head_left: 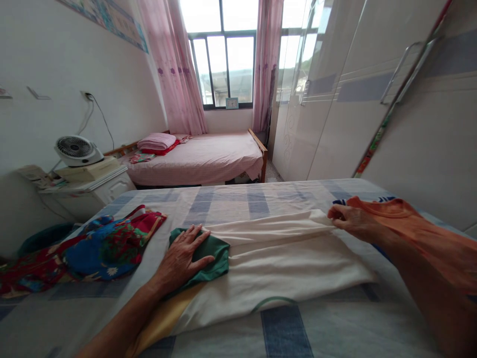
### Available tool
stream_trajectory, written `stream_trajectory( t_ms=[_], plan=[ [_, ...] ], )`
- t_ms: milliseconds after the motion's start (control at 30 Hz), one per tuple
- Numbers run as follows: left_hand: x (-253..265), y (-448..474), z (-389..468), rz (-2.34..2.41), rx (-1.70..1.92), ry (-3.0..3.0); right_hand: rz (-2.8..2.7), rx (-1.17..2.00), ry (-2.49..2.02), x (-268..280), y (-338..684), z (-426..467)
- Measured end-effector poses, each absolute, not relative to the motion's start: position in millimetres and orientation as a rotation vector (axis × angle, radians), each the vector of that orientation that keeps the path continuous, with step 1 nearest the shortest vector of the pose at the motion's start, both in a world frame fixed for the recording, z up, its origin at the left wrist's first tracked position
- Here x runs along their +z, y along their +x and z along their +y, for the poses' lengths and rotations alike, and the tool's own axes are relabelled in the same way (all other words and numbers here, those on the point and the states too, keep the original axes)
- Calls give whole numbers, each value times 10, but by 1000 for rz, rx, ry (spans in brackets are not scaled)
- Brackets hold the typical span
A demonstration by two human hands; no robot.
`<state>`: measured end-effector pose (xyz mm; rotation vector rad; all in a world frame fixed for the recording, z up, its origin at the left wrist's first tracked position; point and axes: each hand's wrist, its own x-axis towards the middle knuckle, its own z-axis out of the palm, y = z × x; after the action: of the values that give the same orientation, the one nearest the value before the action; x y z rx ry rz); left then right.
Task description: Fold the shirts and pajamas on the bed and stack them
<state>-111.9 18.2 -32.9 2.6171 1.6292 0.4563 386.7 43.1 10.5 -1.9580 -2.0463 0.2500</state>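
My left hand lies palm down with its fingers a little spread, pressing on the green sleeve and gripping nothing. My right hand is closed, thumb against fingers, and seems to pinch the far edge of the white shirt. The shirt stretches between my two hands and towards me, on the checked sheet of the bed; its yellow part runs below my left hand, partly behind my forearm. Long creases cross the white cloth from hand to hand, so I judge this step to be straightening it. The next move calls for a firm left palm and a light, level pull from the right. An orange garment lies just beside my right hand; floral clothing lies left of my left hand, apart from it.
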Motion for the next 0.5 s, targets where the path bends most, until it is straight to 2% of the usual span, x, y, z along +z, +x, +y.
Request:
stream_trajectory(
  t_ms=[100,200,333,500],
  plan=[
    [-315,-1104,160,1637,458,2610,-2053,96,-2071,125,3851,380],
    [-309,-1083,154,1635,469,2586,-2041,-38,-1919,141,3620,350],
    [-262,-1078,143,1596,529,2531,-2141,77,-1635,119,3169,263],
    [-4,-1192,-263,1473,644,2511,-2168,94,-1654,18,3205,-100]
  ],
)
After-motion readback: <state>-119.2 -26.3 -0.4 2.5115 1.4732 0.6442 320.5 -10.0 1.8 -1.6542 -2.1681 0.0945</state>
